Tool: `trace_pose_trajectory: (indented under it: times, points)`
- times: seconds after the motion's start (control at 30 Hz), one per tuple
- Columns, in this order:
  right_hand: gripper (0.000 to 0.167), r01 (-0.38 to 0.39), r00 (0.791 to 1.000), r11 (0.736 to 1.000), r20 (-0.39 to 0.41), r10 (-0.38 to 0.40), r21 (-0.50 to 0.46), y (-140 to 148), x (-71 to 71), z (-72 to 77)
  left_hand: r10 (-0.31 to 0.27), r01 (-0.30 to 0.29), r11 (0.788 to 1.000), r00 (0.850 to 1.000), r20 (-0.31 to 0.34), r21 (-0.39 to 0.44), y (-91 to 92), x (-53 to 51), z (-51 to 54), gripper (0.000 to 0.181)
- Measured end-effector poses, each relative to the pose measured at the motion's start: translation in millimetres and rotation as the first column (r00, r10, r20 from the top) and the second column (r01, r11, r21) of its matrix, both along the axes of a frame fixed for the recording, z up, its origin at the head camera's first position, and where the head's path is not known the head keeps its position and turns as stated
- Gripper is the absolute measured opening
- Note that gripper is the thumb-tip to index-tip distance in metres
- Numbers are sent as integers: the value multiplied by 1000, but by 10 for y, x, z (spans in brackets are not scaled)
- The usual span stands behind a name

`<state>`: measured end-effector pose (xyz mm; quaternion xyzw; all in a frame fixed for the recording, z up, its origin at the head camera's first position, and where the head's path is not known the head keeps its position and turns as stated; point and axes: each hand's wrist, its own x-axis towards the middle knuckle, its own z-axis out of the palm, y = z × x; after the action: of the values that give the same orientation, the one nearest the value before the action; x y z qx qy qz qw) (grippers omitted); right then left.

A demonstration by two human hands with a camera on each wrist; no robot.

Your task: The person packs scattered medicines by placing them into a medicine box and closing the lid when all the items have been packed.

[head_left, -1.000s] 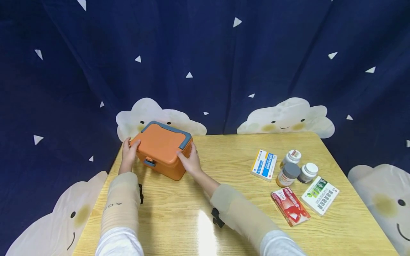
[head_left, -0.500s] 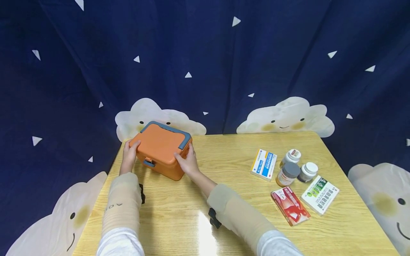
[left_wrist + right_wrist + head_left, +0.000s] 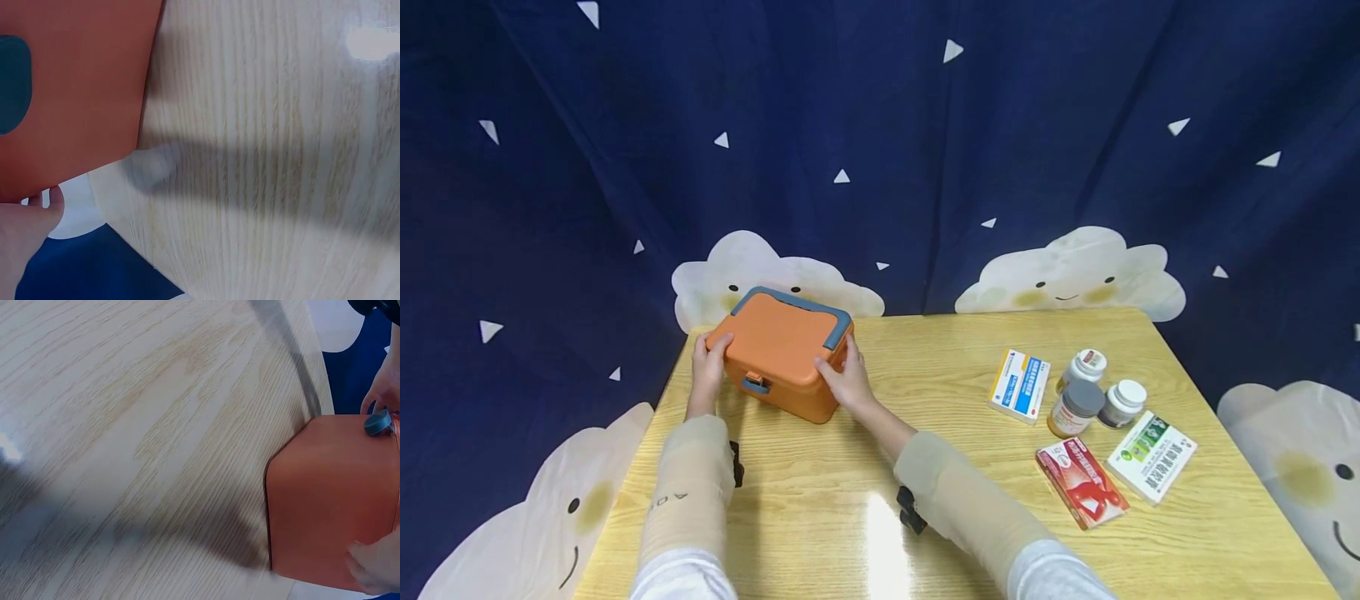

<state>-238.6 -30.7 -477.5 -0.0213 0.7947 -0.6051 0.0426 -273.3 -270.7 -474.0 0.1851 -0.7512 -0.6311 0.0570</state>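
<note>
An orange lidded box [image 3: 778, 337] with a blue-grey handle folded along its lid's far edge stands at the table's back left. Its blue latch [image 3: 755, 382] faces the near side. At the box's left end, my left hand [image 3: 707, 365] grips the lid corner, thumb on top. My right hand [image 3: 847, 379] holds the right end, its thumb on the lid's near corner and fingers against the side wall. In the right wrist view the orange box [image 3: 331, 500] appears from its lower side, fingertips of the right hand [image 3: 375, 562] on it. The lid looks closed.
On the right of the wooden table [image 3: 940, 467] lie a blue-and-white medicine box [image 3: 1019, 386], a red medicine box [image 3: 1081, 482] and a green-and-white one [image 3: 1152, 457]. Between them stand a grey-capped bottle [image 3: 1075, 408] and white-capped bottles [image 3: 1122, 403], [image 3: 1082, 369]. A dark blue curtain [image 3: 880, 125] hangs behind.
Both hands keep their hold on the orange box. It stays in nearly the same place, apart from a slight shift of the whole view. The medicine boxes and bottles have not moved.
</note>
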Motion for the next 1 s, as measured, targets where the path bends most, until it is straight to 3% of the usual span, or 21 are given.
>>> trace_pose_trajectory:
  times: [0.2,0.27,0.37,0.5,0.67,0.83,1.0]
  points:
    - [78,-23,1000,1000,-10,23,2,71,-27,-29,73,-68,995,995,-65,79,78,34,-47,40]
    - [77,-34,999,999,-5,34,11,96,-37,-38,91,-82,991,992,-86,102,124,77,-4,34]
    - [77,-45,999,999,-6,46,25,135,-43,-53,106,-98,992,990,-96,83,155,116,-17,28]
    - [75,-43,999,998,-21,44,55,183,-30,-64,137,-127,989,980,-143,79,182,106,-128,21]
    - [73,-31,998,997,-60,35,73,226,-16,-88,193,-177,980,954,-231,89,282,126,-197,20]
    - [71,7,997,997,-83,-1,73,271,-1,-124,251,-241,968,927,-279,71,404,173,-244,23]
    - [68,42,994,998,-103,-36,54,328,14,-150,269,-257,963,913,-306,81,508,240,-236,26]
